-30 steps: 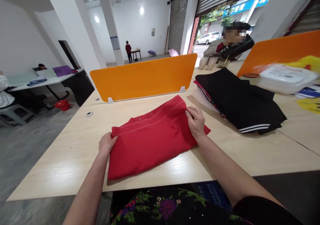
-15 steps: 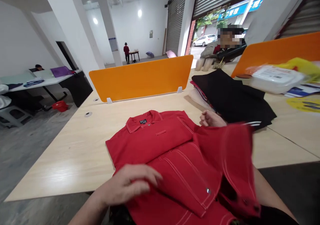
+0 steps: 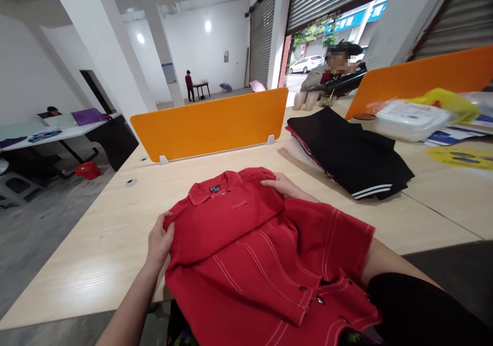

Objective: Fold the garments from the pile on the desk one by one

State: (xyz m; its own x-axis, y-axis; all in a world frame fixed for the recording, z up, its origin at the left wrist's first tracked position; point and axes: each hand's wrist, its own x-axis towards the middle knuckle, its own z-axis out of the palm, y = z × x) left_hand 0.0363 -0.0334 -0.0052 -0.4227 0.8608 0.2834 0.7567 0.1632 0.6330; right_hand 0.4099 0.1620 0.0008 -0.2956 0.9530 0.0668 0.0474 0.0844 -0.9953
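Garment of red cloth (image 3: 231,233), with pale contrast stitching, metal snaps and a small black label inside its pointed collar (image 3: 197,196), lies partly on the pale wood-grain desk (image 3: 92,228), its lower part spilling over the near edge toward the person's lap. Its long axis runs from the collar, at the far end, back toward the body and somewhat to the right; the shoulder line crosses it from side to side.

Both hands are well apart, one at each end of that line, so the cloth lies between them and on the near side of them. The left hand (image 3: 159,237) is clamped on the left shoulder edge, thumb on top. The right hand (image 3: 280,184) grips the other shoulder, its underside hidden by cloth; it reaches farther out, while the left is nearer the body. A wide red sleeve (image 3: 344,230) drapes over the right forearm. Beyond stands an upright orange divider panel (image 3: 211,124); right of the right hand lies a stack of folded black fabric (image 3: 342,151) with white stripes.
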